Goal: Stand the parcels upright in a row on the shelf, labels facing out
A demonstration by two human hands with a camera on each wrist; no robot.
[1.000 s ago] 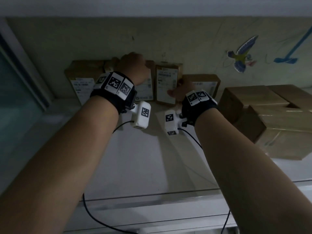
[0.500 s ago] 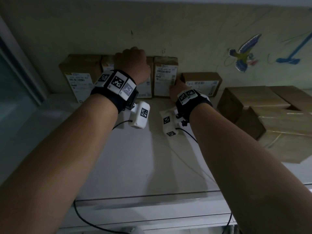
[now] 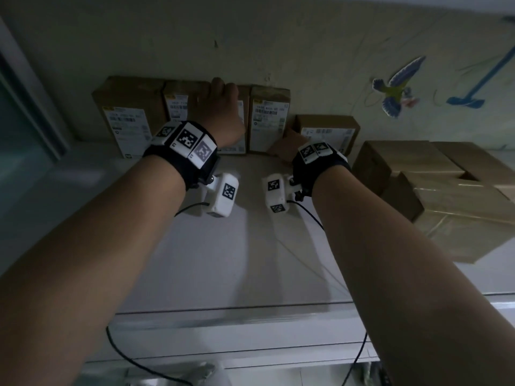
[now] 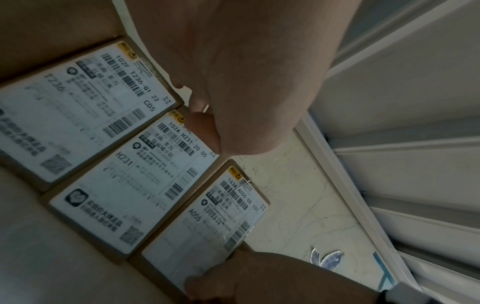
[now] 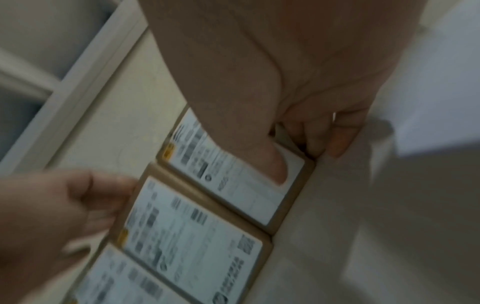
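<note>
Several brown parcels with white labels stand in a row against the wall on the white shelf (image 3: 223, 260). My left hand (image 3: 223, 93) grips the top of the third parcel (image 4: 135, 185), its thumb on the label marked H231. To the right, my right hand (image 3: 284, 143) holds the lower right edge of the fourth parcel (image 3: 269, 121), marked A055 (image 4: 207, 222). Its thumb (image 5: 278, 164) lies on the label and its fingers (image 5: 324, 133) curl round the side. A shorter fifth parcel (image 3: 327, 132) stands just right of that hand. All visible labels face out.
A large parcel (image 3: 128, 115) and a narrower one (image 3: 181, 104) stand at the row's left end by a window frame (image 3: 30, 107). Stacked brown boxes (image 3: 446, 190) fill the shelf's right side. Bird and blue drawings (image 3: 398, 87) mark the wall.
The fourth parcel has gone from leaning to standing straight beside the third. My right hand slid down its right side. My left hand stayed on the third parcel.
</note>
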